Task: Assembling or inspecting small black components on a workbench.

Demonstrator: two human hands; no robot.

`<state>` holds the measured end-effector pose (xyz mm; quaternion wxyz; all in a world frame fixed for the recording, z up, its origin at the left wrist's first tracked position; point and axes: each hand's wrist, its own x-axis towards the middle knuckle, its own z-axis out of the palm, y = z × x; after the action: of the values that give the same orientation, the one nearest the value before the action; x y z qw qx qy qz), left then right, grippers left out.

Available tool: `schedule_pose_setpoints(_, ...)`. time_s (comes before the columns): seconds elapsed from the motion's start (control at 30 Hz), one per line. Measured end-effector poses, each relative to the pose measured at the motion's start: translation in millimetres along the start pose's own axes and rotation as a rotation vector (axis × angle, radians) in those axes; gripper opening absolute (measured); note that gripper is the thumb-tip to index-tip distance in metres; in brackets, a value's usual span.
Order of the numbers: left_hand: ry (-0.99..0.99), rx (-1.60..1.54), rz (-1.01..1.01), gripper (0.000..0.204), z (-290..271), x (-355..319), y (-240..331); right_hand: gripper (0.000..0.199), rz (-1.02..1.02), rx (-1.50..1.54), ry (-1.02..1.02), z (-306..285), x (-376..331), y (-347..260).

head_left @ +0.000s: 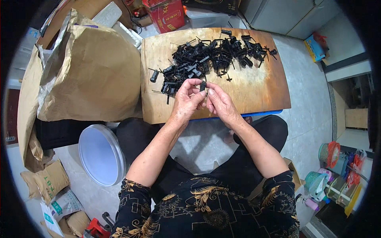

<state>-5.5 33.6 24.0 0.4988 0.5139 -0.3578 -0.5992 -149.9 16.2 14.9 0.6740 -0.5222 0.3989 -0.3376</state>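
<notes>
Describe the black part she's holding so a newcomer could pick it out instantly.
Find the wooden board across the person's lap, with a heap of black plastic clips at its far side. Nearer, above the board's front edge, the left hand and right hand meet. The small black clip pinched between their fingertips is the only one off the board.

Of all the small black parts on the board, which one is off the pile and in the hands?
The small black part pinched between the left hand and right hand, raised above the wooden board; the other black parts lie heaped behind.
</notes>
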Motion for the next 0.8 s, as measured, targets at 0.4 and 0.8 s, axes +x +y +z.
schedule_pose_setpoints(0.4, -0.03, 0.106, 0.077, 0.031, 1, 0, -6, 0.042, 0.034, 0.086, 0.017, 7, 7, 5)
schedule_pose_setpoints(0.8, 0.173, 0.349, 0.334, 0.031, 4, 1, -27, 0.035, 0.025, 0.017, 0.027, 12, 11, 2)
